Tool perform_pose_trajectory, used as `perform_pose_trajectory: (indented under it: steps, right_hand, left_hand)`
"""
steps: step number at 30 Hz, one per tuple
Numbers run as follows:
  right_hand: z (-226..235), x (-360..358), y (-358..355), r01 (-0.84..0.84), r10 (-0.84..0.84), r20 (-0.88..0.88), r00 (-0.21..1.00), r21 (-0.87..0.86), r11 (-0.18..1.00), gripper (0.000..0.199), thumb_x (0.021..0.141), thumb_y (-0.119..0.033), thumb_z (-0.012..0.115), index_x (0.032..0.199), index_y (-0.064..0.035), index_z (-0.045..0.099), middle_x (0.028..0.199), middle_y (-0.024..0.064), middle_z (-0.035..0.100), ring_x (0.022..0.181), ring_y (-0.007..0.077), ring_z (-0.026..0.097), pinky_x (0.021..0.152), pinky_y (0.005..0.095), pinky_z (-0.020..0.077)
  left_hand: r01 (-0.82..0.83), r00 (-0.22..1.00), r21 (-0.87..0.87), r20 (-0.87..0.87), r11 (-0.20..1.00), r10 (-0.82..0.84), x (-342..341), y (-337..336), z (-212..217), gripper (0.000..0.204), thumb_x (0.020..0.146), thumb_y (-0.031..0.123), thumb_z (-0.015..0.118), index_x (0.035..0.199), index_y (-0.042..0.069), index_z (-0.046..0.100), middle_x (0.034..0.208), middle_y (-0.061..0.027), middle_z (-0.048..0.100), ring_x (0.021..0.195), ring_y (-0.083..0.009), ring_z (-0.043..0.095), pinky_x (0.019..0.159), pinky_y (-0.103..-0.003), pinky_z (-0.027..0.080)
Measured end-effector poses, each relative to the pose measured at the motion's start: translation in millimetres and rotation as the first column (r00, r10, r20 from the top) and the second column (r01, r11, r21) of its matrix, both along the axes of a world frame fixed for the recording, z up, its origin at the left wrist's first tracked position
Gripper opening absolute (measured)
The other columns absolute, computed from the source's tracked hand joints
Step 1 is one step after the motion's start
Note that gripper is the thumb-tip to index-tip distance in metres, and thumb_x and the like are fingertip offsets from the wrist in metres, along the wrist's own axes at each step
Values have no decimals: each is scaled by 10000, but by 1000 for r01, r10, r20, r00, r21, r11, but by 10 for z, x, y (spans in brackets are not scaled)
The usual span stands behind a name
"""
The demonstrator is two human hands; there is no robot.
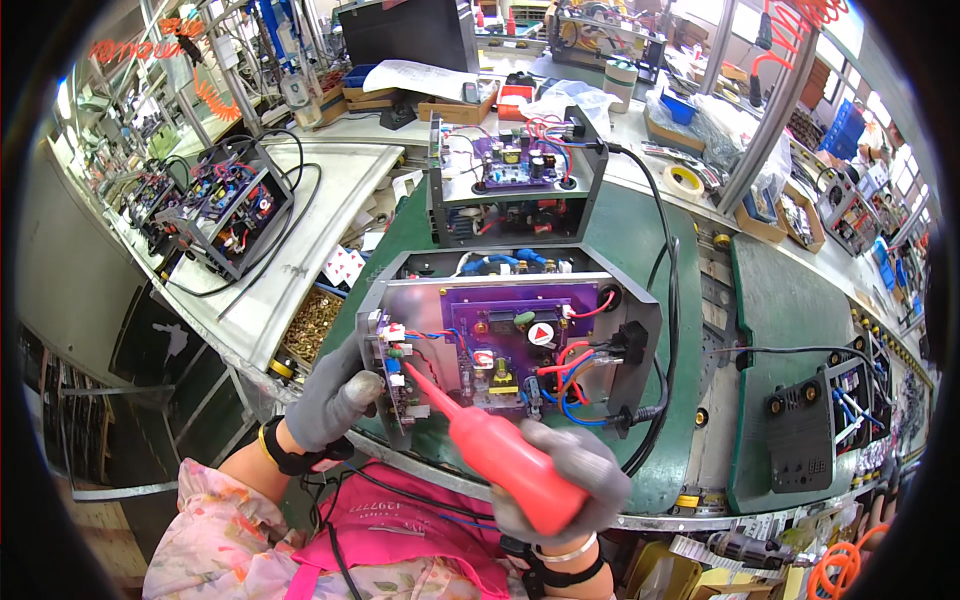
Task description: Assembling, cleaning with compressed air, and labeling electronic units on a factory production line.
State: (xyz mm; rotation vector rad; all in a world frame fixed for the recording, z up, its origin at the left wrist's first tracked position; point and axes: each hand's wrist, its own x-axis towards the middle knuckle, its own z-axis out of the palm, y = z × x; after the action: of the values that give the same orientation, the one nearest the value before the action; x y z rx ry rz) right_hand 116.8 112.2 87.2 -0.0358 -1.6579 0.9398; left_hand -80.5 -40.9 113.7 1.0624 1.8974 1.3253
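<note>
My right hand (575,480), in a grey glove, is wrapped round a red squeeze bottle (510,465) with a long thin nozzle. The nozzle tip reaches the small board with connectors (398,375) behind the left end panel of an open metal chassis (630,300). Whether the tip touches a part I cannot tell. My gloved left hand (340,395) grips the chassis at that left end, thumb in front, fingers mostly hidden behind the panel. A purple circuit board (460,310) with coloured wires faces me inside it.
A second open chassis (515,215) stands just behind on the green board (400,240). More units (230,215) sit on the left bench; a black-panelled one (800,430) lies at right. A black cable (672,260) runs down the right side. Brass screws (315,320) fill a bin.
</note>
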Motion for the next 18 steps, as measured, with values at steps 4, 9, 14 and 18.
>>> perform_pose_trajectory:
  steps: [4,9,14,18]
  right_hand:
    - [82,117,-35,15,-15,-3,1000,-20,1000,621,562,-165,889,1063,-106,527,941,150,668,731,291,681,614,349,559]
    - [78,71,-63,27,-27,34,999,1,1000,610,564,-184,892,1041,-124,515,931,134,671,703,277,676,591,345,551]
    - [77,70,-43,56,-60,27,998,138,989,510,689,-203,766,1048,-42,441,850,132,634,633,221,611,545,306,494]
    - [25,65,-47,36,-36,-4,999,140,990,524,690,-209,762,1073,-45,444,836,136,637,623,222,610,518,301,487]
  left_hand:
    - [-3,1000,12,-6,1000,3,-7,-11,-15,790,846,657,490,1304,16,435,924,-39,572,648,-75,485,549,-217,385]
    - [13,1000,33,8,999,-14,-2,-29,-7,749,872,602,503,1335,22,401,922,-33,556,671,-82,482,573,-222,396]
    - [10,999,68,-34,998,-8,-15,12,-18,724,877,593,496,1327,32,410,906,-41,558,667,-85,491,567,-233,404]
    - [11,1000,20,-18,1000,-11,-8,13,24,697,880,597,481,1291,36,439,863,-47,559,641,-88,498,547,-238,405]
